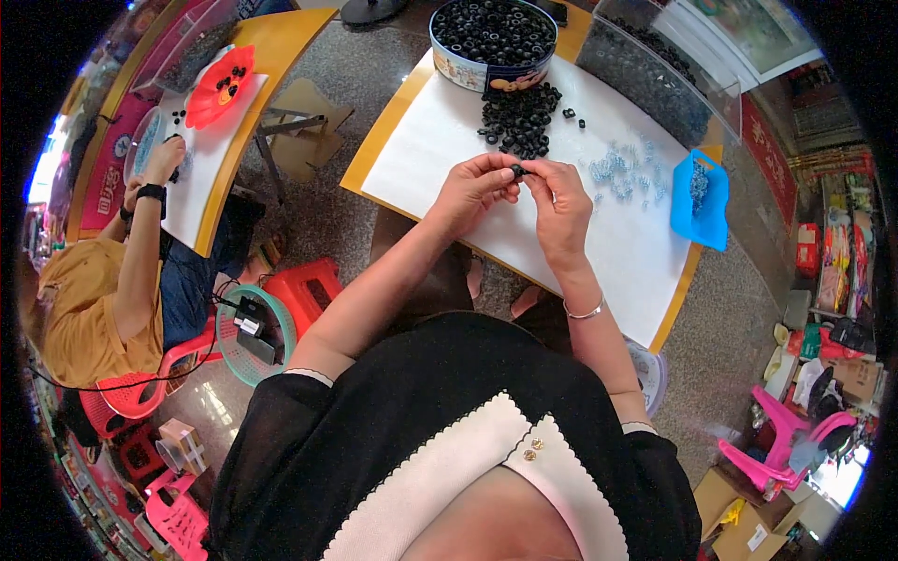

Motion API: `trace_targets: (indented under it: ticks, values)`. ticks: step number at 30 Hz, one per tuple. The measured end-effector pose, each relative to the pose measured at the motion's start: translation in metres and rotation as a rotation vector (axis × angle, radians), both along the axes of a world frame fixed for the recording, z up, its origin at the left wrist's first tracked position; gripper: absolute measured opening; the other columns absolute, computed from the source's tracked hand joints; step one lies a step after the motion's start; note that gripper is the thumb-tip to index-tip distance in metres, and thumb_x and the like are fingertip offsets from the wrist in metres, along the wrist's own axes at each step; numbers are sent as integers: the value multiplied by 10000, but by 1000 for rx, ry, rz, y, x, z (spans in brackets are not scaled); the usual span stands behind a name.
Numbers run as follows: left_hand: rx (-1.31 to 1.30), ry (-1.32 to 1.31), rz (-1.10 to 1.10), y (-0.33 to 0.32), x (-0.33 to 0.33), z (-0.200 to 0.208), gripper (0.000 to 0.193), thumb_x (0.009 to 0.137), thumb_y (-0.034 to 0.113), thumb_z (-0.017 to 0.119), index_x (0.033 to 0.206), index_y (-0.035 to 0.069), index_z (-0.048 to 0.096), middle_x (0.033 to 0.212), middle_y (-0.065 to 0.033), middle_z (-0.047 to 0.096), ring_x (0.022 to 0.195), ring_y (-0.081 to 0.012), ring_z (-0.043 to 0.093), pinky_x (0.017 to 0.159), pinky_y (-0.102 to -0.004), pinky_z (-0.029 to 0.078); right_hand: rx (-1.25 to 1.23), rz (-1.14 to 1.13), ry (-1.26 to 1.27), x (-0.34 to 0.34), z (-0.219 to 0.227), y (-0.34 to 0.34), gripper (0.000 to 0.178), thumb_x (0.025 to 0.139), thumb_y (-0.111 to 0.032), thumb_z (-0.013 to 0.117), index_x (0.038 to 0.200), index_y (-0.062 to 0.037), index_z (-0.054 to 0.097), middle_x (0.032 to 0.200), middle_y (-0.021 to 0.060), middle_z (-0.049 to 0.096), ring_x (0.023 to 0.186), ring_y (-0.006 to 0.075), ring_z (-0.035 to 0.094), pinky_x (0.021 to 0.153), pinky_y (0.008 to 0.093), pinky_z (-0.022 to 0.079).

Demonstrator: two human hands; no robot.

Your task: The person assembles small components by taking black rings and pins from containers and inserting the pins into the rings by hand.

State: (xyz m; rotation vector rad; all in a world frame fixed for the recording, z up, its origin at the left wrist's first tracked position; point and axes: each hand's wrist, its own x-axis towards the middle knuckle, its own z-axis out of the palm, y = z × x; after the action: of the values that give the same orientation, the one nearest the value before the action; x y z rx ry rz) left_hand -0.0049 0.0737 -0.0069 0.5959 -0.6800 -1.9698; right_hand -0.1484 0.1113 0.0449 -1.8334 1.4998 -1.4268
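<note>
My left hand (pixel 470 194) and my right hand (pixel 560 208) meet over the near part of the white-topped table (pixel 617 257). Between their fingertips is a small black ring-shaped part (pixel 517 171). The left thumb and fingers pinch it, and the right fingers close on its other side. Whether the right fingers hold a second small piece is hidden. Just beyond my hands lies a loose pile of black ring-shaped parts (pixel 524 122). To the right, small clear bluish pieces (pixel 625 173) are scattered on the white sheet.
A round tin (pixel 458 70) full of black parts stands at the far edge. Beside it is a clear plastic bin (pixel 645 84). A blue scoop-like tray (pixel 709 220) sits at the right edge. At left, another person (pixel 103 309) works at a second table with a red bowl (pixel 210 98).
</note>
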Motion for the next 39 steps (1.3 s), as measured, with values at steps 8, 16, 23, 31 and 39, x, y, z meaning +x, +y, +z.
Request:
trace_targets:
  ticks: [8, 16, 23, 31, 39]
  values:
    - [11, -28, 33, 1, -3, 1, 192, 870, 31, 587, 1056, -18, 587, 898, -84, 635, 749, -156, 613, 677, -284, 516, -154, 15, 143, -1, -6, -1, 219, 744, 49, 605, 932, -59, 638, 898, 79, 620, 823, 253, 568, 718, 340, 485]
    - [-39, -84, 67, 5, -6, 4, 193, 857, 11, 593, 1046, -23, 600, 896, -79, 639, 752, -151, 604, 678, -280, 508, 56, 84, -35, -10, -7, 2, 216, 779, -14, 630, 989, -65, 638, 902, 69, 609, 818, 232, 569, 728, 309, 482]
    - [-93, -100, -51, 3, 1, 4, 487, 844, 4, 603, 1283, 32, 394, 910, -80, 606, 723, -155, 587, 684, -273, 499, 151, 381, 47, -26, -1, -2, 283, 847, -85, 577, 1127, -57, 604, 1076, 103, 560, 993, 247, 522, 880, 325, 430]
    - [-120, -65, -118, 4, 2, 8, 660, 834, 25, 635, 1375, 41, 259, 935, -101, 590, 741, -167, 588, 693, -274, 499, 170, 364, 3, -19, -3, 4, 246, 851, -93, 538, 1081, -23, 589, 1137, 117, 526, 1066, 285, 479, 939, 355, 396]
    - [-121, -25, -198, 0, 4, 1, 663, 825, 98, 665, 1370, 24, 295, 1061, -98, 584, 787, -155, 601, 711, -283, 498, -27, 200, 88, -3, -14, 7, 196, 852, -90, 486, 1012, -7, 561, 1074, 136, 522, 997, 306, 477, 875, 369, 416]
